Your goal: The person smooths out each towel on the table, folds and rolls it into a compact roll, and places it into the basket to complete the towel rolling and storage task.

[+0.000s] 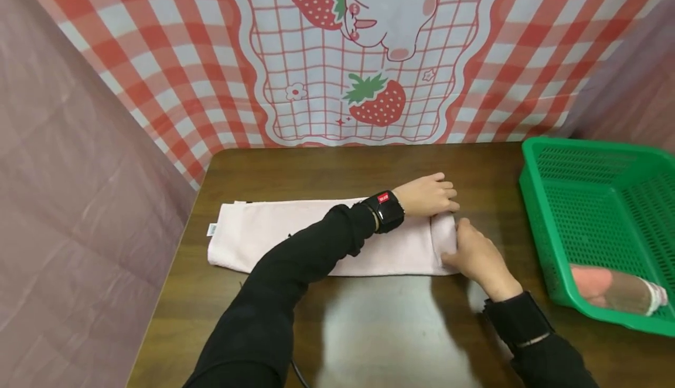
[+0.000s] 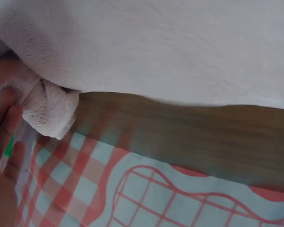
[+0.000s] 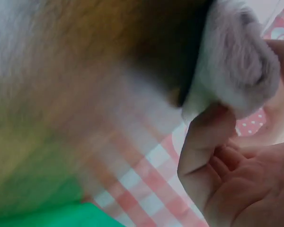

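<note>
The right hand [image 1: 481, 260] pinches the pink cloth [image 1: 403, 250]; whether the left hand [image 1: 428, 196], partly hidden, grips, I cannot tell.

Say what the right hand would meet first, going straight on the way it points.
The towel at its rolled end, which the right hand grips; beyond it, probably the left hand, though depth is unclear.

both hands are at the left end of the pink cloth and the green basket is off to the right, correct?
Not quite: the head view shows the left hand and right hand at the right end of the pink cloth, away from the white tag at its left end. The green basket is off to the right, as you say.
</note>
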`<state>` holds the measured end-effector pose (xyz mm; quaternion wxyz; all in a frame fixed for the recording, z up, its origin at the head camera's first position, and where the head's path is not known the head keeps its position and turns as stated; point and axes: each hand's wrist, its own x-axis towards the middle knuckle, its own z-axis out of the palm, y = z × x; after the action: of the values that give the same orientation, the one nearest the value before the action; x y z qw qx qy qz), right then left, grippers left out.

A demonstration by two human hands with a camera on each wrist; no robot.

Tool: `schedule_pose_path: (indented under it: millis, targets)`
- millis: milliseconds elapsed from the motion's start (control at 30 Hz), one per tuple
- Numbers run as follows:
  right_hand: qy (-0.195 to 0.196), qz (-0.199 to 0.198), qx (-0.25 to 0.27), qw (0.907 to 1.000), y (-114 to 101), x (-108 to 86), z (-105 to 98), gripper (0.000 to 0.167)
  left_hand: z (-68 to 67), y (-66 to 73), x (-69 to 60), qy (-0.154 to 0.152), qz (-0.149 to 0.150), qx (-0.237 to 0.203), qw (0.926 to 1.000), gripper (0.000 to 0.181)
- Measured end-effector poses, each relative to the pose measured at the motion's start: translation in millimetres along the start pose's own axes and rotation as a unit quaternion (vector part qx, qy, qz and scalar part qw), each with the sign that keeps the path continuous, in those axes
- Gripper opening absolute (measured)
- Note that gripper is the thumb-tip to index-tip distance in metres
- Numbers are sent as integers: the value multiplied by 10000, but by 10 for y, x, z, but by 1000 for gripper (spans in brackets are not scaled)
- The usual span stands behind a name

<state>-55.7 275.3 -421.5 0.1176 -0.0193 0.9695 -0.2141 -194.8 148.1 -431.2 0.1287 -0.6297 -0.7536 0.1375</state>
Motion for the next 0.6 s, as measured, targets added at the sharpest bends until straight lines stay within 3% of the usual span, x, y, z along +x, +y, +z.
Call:
schedule_pose_path:
  millis: [133,267,333,367,400,467,600]
  targets:
    - [1091,-428,-688,9907,-38,-54,117,59,26,32,12,174,-142,-157,9996,22]
    - [2312,-992,-1523,9558,-86,-81,297,34,67,86,-48,226,-270,-429,9985,25]
    - [2544,-1205,-1820,9422,-128,-87,359,21,73,103,-97,185,-326,-594,9975,26]
    - [2535,-1274,-1904,9398,-151,-90,375,17,67,105,-126,144,-347,-681,9970,26]
    - [2407,-1322,-1909,9424,-177,-97,374,16,60,103,-154,116,-361,-757,9964,25]
    - [1922,-1325,-1708,9572,-221,-121,330,19,39,84,-204,56,-354,-866,9956,23]
    - [1084,-1308,-1015,9802,-204,-147,154,17,-36,28,-234,22,-222,-778,9967,19]
